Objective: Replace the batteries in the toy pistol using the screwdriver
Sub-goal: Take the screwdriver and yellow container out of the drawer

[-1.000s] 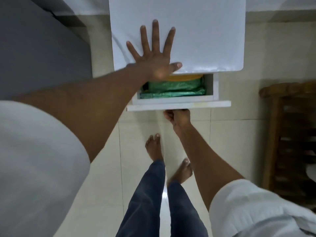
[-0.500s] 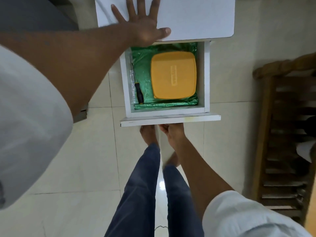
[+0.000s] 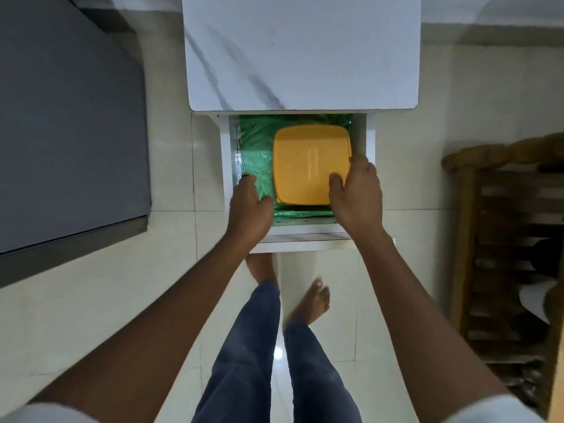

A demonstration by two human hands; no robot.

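The white drawer (image 3: 226, 154) stands pulled out below a white marble-look cabinet top (image 3: 302, 50). A green plastic sheet (image 3: 258, 154) lines it. A yellow lidded box (image 3: 305, 166) lies on the sheet. The screwdriver (image 3: 242, 158) lies along the drawer's left wall; only its thin shaft shows. My left hand (image 3: 250, 206) is curled over its handle. My right hand (image 3: 357, 196) holds the box's right edge, with the thumb on the lid and the fingers down its side. No toy pistol or batteries are in view.
A dark grey slab (image 3: 61, 117) fills the left side. A wooden slatted rack (image 3: 503, 239) stands at the right. My bare feet (image 3: 311, 300) and blue trouser legs are on the pale tiled floor under the drawer front.
My left hand left the cabinet top and dropped into the drawer onto the screwdriver. My right hand left the drawer front and moved onto the yellow box.
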